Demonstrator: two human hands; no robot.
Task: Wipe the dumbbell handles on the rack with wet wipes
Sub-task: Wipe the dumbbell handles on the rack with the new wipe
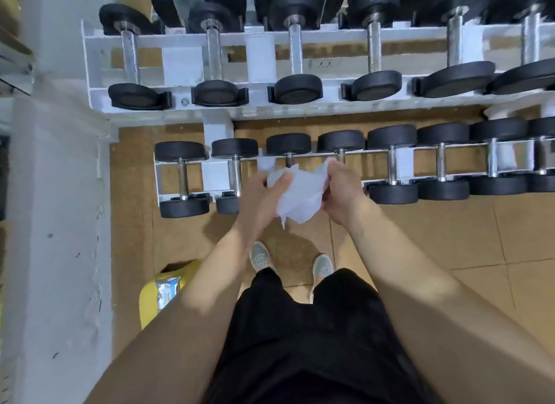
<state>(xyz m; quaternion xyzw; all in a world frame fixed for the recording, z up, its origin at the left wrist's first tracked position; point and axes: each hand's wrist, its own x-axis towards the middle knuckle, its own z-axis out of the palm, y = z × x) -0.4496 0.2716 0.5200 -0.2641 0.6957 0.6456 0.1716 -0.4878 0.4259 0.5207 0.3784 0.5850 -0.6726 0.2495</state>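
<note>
A white wet wipe [300, 193] is stretched and crumpled between both hands in front of the lower rack tier. My left hand [258, 196] pinches its left edge with thumb on top. My right hand [341, 190] grips its right edge. The white dumbbell rack [180, 64] holds black dumbbells with steel handles on two tiers; an upper handle [295, 49] and a lower handle [183, 178] show plainly. Two lower dumbbells behind the wipe are mostly hidden.
A yellow container [150, 298] with a wet wipe packet [168, 289] sits on the floor at my left. A white wall [57, 223] bounds the left side. My feet in grey shoes stand on brown tiles below the rack.
</note>
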